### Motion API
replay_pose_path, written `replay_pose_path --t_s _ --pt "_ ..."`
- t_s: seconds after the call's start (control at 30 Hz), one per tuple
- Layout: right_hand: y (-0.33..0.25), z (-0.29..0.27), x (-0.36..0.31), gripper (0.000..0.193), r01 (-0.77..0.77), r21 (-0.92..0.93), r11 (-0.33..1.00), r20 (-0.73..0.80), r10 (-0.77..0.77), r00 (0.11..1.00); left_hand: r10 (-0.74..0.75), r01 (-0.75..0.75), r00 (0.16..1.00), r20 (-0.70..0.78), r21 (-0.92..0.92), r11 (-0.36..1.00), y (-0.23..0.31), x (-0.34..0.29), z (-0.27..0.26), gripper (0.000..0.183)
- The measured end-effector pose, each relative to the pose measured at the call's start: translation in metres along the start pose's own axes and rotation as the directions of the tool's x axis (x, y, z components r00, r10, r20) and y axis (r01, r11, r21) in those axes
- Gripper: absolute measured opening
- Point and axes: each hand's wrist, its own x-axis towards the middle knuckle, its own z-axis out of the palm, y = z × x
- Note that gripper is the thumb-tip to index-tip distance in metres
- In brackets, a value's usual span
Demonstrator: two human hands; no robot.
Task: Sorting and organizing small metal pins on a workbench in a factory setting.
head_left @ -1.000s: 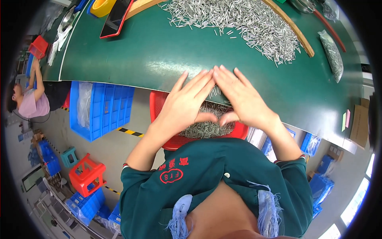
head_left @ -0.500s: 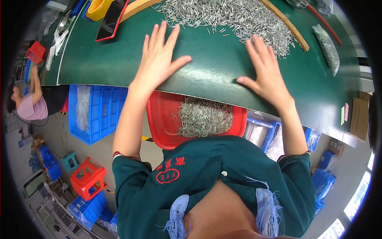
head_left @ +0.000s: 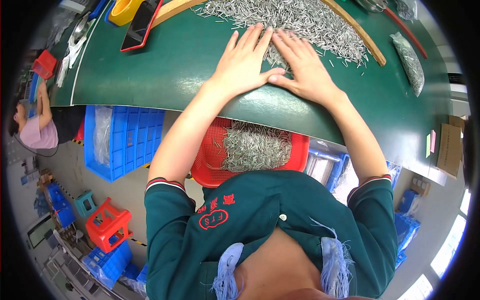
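A wide heap of small metal pins point(head_left: 300, 20) lies on the green tabletop point(head_left: 145, 75). Both of my hands rest at the heap's near edge, thumbs almost touching. My left hand point(head_left: 241, 65) is palm down with its fingers stretched out and holds nothing. Beside it my right hand point(head_left: 306, 67) lies just as flat, fingers extended. A small patch of pins shows between the two hands. Below the table edge, in front of my body, a red plastic basket point(head_left: 210, 165) holds more of the same pins point(head_left: 257, 147).
Wooden strips point(head_left: 357, 35) flank the heap. A red-edged phone point(head_left: 142, 25) and a yellow container point(head_left: 125, 11) sit at the far left. On the right lies a clear bag of pins point(head_left: 409, 62). A blue crate point(head_left: 125, 142) stands below the table; another person point(head_left: 40, 125) works at far left.
My hands have come inward from far apart to nearly meeting at the heap's edge. Loose pins have been gathered between them.
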Motion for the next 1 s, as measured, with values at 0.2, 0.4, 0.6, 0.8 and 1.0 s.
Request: replay_pose_path --t_s 0.2,0.4,0.6,0.8,1.0 --pt "-0.022 0.003 0.020 0.099 0.185 0.161 0.969 0.070 -0.198 0.978 -0.292 0.294 0.955 -0.042 0.038 0.955 0.026 -0.044 -0.022 0.102" --pt "-0.030 -0.017 -0.004 0.097 0.163 0.215 0.963 0.002 -0.167 0.986 -0.269 0.267 0.962 -0.045 -0.054 0.962 0.035 -0.065 -0.034 0.090" --pt "-0.042 -0.041 -0.061 0.088 0.081 0.029 0.996 0.265 -0.086 0.961 0.033 -0.031 0.981 0.192 -0.010 0.999 0.032 -0.061 -0.047 0.065" --pt "-0.015 -0.045 -0.045 0.083 0.064 -0.176 0.982 0.188 -0.030 0.982 0.036 -0.042 0.986 0.165 0.028 0.999 0.010 -0.036 -0.040 0.083" --pt "0.056 -0.062 -0.104 0.090 -0.281 -0.257 0.925 -0.122 0.257 0.959 -0.169 0.159 0.982 0.080 0.119 0.980 -0.004 -0.062 -0.051 0.099"
